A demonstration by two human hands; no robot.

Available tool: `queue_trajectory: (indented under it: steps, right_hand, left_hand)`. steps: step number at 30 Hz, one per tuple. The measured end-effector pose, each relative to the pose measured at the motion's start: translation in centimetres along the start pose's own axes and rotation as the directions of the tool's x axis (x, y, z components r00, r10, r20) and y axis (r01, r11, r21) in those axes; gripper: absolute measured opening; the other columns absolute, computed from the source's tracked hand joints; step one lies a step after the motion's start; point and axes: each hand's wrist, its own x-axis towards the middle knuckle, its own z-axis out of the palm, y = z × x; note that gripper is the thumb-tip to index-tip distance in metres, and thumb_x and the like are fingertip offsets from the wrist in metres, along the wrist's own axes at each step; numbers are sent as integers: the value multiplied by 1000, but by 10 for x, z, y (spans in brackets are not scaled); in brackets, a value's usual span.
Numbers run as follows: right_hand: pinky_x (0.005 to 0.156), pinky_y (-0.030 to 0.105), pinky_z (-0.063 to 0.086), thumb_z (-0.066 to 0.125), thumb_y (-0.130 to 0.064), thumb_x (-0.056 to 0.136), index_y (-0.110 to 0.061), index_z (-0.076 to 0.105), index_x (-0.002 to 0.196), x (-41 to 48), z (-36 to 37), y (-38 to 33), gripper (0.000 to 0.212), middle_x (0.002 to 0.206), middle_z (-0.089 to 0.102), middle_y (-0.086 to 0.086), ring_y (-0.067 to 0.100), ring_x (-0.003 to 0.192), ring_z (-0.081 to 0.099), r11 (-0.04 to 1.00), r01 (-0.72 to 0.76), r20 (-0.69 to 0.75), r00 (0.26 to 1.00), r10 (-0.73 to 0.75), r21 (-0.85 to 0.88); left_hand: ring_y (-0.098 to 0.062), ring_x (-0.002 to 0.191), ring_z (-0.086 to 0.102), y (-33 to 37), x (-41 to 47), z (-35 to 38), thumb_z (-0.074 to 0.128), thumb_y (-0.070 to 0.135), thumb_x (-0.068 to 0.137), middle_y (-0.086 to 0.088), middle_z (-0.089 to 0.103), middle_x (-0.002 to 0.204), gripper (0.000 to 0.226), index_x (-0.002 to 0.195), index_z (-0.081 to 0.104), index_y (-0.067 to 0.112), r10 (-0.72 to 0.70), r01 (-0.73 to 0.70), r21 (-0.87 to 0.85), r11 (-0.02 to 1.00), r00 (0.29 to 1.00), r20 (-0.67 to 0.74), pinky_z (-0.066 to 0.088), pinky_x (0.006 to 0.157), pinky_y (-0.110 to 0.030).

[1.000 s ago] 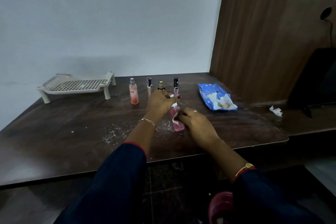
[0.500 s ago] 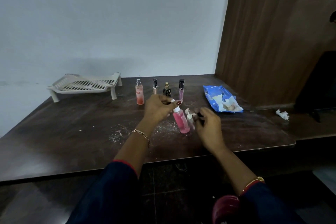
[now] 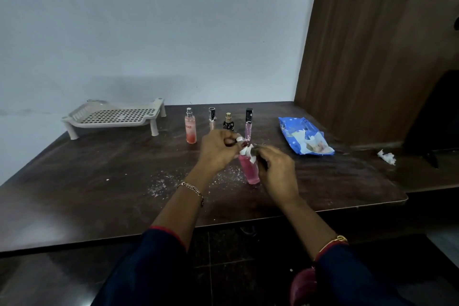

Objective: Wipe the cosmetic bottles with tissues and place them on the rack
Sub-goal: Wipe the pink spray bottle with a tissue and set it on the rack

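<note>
My left hand [image 3: 218, 148] is closed around the top of the pink bottle [image 3: 249, 169], fingertips pinching its white cap end, and the bottle leans a little with its base down on the dark wooden table [image 3: 99, 181]. My right hand [image 3: 275, 169] comes in from the other side, fingers curled around a small piece of white tissue [image 3: 249, 153] that it presses against the bottle's neck and shoulder. So the bottle sits between my two hands, the left one above and to its left, the right one just beside it on the right, with most of the pink body showing below my fingers.

Behind my hands four more bottles stand upright in a row: a peach spray bottle [image 3: 190, 126] on the left, then a slim tube with a dark cap [image 3: 211, 118], a small black bottle with a gold top [image 3: 228, 123], and a tall clear pink tube with a black cap [image 3: 248, 123] nearest my left fingers. The white perforated rack [image 3: 114, 117] stands well apart at the far left, against the wall, with nothing on it. The blue tissue pack [image 3: 301, 135] lies open to my right, a tissue poking out. A crumpled tissue scrap [image 3: 386, 156] rests farther right. White crumbs [image 3: 159, 185] are scattered on the table below my left wrist.
</note>
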Motion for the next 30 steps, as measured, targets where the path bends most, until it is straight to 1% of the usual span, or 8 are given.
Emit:
queue_trajectory:
  steps: [3,10,13,16,20,25,27,30]
  right_hand:
    - [77,25,49,55,-7,74,-5,71,91,2,1,0,23,91,71,8,17,83,66,1000,4,-7,1000,-4,-2]
    - [80,14,45,61,15,63,-5,73,89,12,-1,8,35,91,73,7,18,84,68,1000,-6,36,999,7,-24]
    - [76,21,48,61,14,63,-7,73,88,10,-5,10,34,88,73,6,19,82,67,1000,-16,36,999,16,-5]
    - [73,34,53,61,13,66,-6,72,85,8,-9,12,29,85,71,7,22,79,66,999,-53,48,997,53,8]
    - [73,41,54,62,11,69,-4,72,85,7,-12,13,24,86,71,9,23,80,66,998,-55,69,996,53,26]
    - [73,26,53,60,16,72,-3,72,85,7,-12,14,26,85,71,5,17,78,66,987,-122,103,988,112,103]
    - [69,13,48,58,18,74,-5,72,85,9,-15,15,29,81,67,0,5,72,63,957,-219,159,969,190,191]
    - [61,9,46,56,17,77,-7,69,82,11,-16,18,29,75,66,1,-7,60,58,877,-379,232,919,319,295]
  left_hand:
    - [-22,86,70,-3,1,-2,70,2,79,-12,71,94,23,102,67,5,-1,1,11,1000,1000,0,58,81,-40]
    - [-24,95,68,-1,-5,-7,70,-2,78,-16,69,103,26,103,67,2,-8,15,-87,996,997,78,58,82,-41]
    - [-24,97,67,4,-9,-8,66,-6,78,-19,66,108,28,106,66,0,-11,27,-117,993,991,131,60,75,-33]
    - [-18,90,65,9,-13,-8,61,-11,81,-9,66,97,29,109,62,-5,-9,34,-137,990,984,179,59,71,-23]
    - [-18,94,63,13,-15,-10,60,-11,80,-4,64,94,27,105,64,0,23,-2,-95,995,973,228,58,74,-23]
    - [-8,96,63,19,-23,-9,60,-6,83,6,68,95,31,91,67,22,112,-119,1,993,934,339,52,85,-19]
    - [-7,103,63,21,-22,-11,59,-6,84,3,69,106,29,101,67,17,122,-151,43,988,911,393,49,87,-14]
    - [-4,105,62,26,-19,-16,56,-8,86,0,69,111,31,106,68,13,133,-195,89,977,875,465,48,88,-10]
